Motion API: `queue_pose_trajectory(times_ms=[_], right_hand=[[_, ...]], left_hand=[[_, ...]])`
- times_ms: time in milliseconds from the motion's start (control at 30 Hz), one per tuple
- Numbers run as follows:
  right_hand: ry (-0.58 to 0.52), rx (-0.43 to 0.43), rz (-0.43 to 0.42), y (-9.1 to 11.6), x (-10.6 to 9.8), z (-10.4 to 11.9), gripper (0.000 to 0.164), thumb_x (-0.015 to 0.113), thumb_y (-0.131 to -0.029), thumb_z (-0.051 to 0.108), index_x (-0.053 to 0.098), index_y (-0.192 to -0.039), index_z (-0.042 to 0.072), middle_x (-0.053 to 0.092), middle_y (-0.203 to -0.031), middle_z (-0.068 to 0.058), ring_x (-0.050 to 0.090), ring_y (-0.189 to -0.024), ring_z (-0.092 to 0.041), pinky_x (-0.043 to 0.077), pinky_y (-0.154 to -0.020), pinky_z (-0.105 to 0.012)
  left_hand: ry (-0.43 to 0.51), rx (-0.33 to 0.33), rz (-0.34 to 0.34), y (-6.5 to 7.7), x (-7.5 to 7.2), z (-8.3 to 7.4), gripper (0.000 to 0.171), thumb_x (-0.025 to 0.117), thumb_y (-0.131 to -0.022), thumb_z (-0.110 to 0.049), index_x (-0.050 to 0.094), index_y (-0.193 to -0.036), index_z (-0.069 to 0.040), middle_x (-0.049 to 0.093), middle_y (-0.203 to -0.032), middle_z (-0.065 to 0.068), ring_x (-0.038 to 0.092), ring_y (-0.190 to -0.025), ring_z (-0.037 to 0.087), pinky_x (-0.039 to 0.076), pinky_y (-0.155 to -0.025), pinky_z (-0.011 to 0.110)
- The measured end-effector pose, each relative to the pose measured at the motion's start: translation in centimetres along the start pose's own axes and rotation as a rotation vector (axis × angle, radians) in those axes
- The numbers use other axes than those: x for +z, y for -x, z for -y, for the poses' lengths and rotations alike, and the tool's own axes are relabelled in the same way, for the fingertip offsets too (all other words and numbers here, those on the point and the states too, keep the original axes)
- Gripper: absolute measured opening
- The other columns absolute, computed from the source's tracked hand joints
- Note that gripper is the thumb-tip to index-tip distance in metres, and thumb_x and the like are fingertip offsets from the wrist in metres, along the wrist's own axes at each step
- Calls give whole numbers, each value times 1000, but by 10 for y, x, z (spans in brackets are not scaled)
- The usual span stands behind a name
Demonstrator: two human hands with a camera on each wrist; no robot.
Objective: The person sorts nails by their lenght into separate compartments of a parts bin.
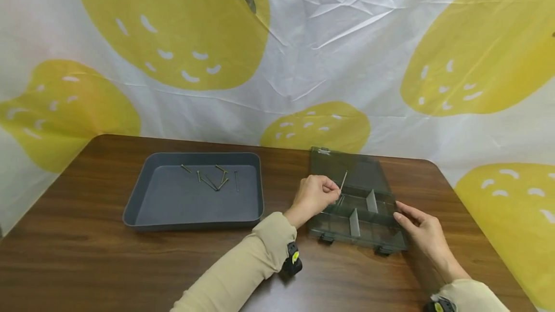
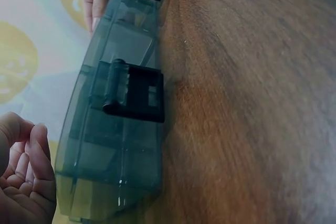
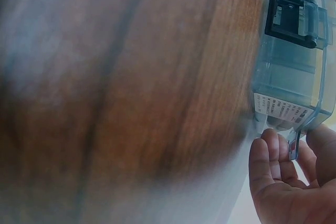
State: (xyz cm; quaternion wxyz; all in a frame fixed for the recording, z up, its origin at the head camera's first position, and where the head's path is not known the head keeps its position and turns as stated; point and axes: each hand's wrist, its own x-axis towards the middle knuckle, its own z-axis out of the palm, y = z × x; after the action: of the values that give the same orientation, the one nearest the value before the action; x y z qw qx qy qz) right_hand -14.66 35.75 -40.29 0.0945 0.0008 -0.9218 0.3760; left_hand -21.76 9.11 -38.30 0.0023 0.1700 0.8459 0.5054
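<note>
My left hand [image 1: 314, 196] pinches a thin silvery nail [image 1: 344, 182] between thumb and fingertips, over the back left of an open organizer box [image 1: 354, 223]. The nail stands nearly upright, leaning slightly right. A few thin nails [image 1: 341, 200] lie in the compartment below it. In the left wrist view the left hand [image 2: 26, 174] has its thumb and index finger pressed together beside the box, the nail not visible there. At the box's right side my right hand [image 1: 427, 237] holds the edge; the right wrist view shows its thumb and fingers [image 3: 274, 156] around the clear rim.
A grey tray [image 1: 195, 225] at left holds several loose nails or screws [image 1: 209, 183], some brassy, some grey. The box's translucent lid [image 1: 347, 162] lies folded back. Grey dividers [image 1: 372, 201] split the box; dark latches [image 1: 326, 239] face front. A printed cloth hangs behind the wooden table [image 1: 195, 264].
</note>
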Motion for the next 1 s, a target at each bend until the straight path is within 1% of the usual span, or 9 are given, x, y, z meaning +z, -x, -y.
queue_pose_trajectory(times_ms=[167, 333, 533, 767, 1000], right_hand=[[2, -4, 8, -1, 1, 1, 45, 57, -94, 22, 52, -129, -6, 52, -126, -30, 39, -92, 27, 41, -70, -3], [7, -10, -4, -1, 1, 2, 44, 57, -94, 21, 52, -128, -7, 53, -125, -30, 39, -91, 27, 41, -70, -2], [0, -10, 3, 0, 1, 1, 45, 56, -95, 21, 52, -129, -8, 53, -125, -31, 40, -91, 26, 42, -70, -3], [2, -16, 0, 0, 0, 1, 44, 56, -95, 21, 51, -129, -8, 53, -125, -31, 40, -91, 27, 41, -70, -3], [6, -4, 3, 2, 0, 1, 45, 56, -95, 21, 51, -129, -7, 53, -126, -31, 39, -91, 27, 40, -70, -2]], left_hand=[[-69, 1, -9, -1, 4, -1, 6, 69, -83, -21, 73, -79, -18, 72, -74, -7, 60, -62, -2, 43, -57, 14], [-117, 8, -32, -3, 6, -2, 6, 70, -81, -19, 74, -76, -18, 71, -71, -9, 59, -61, -1, 42, -57, 14], [-145, 4, -57, -3, 9, -2, 6, 70, -77, -16, 74, -73, -18, 69, -67, -10, 56, -59, 0, 40, -55, 14], [-180, 24, -67, -5, 12, -1, 6, 70, -76, -16, 74, -72, -19, 68, -67, -11, 57, -62, 1, 41, -57, 14], [-174, 24, -63, -4, 13, -1, 6, 71, -77, -16, 74, -73, -18, 69, -68, -10, 58, -63, 2, 42, -59, 15]])
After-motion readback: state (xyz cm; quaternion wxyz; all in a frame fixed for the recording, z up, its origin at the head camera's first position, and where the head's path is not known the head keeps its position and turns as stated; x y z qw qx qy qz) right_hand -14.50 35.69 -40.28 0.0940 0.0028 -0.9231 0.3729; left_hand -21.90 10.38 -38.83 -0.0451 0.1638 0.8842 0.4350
